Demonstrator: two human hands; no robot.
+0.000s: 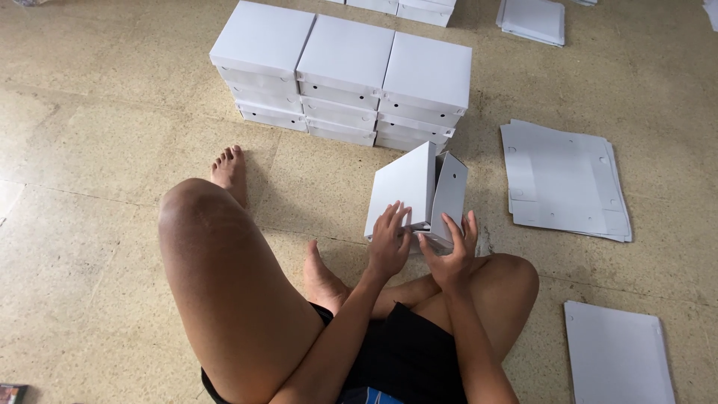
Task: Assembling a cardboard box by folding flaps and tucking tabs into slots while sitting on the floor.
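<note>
Both hands grip the half-folded white box, left hand [389,243] on its near-left panel, right hand [451,254] on its near-right flap.

That half-folded white box [407,187] stands tilted on the floor [90,150] just beyond the grip, its long axis running up and away to the far right; both hands sit equally close at its near lower edge. Stacked finished boxes [344,75] lie farther off, flat cardboard sheets [565,179] to the right.
</note>
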